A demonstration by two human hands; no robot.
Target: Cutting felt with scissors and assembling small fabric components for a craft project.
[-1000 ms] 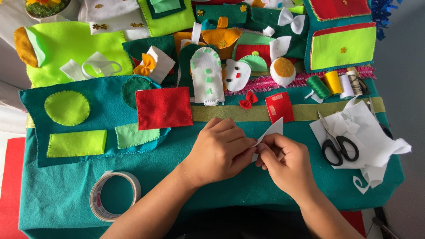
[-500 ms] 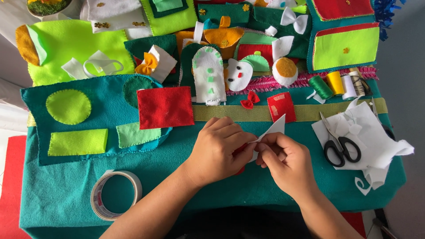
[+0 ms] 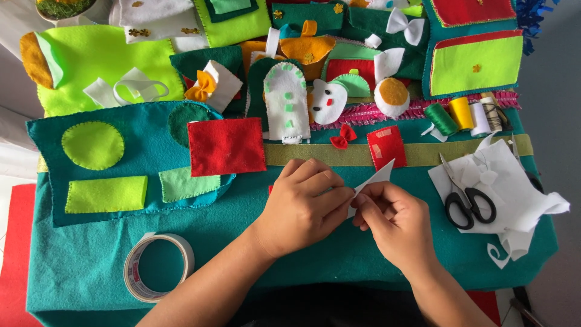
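Both hands meet over the teal felt sheet [image 3: 242, 242] on the worktop. The left hand [image 3: 302, 206] and right hand [image 3: 396, 221] both have their fingers pinched on a small white felt triangle [image 3: 376, 180], its tip sticking up between them. Scissors [image 3: 463, 197] lie on white scraps just right; a tape roll [image 3: 158, 266] sits lower left.

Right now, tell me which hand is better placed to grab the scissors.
Right. The right hand lies nearer the black-handled scissors on the white felt scraps; the left hand sits farther away, both pinching the white piece.
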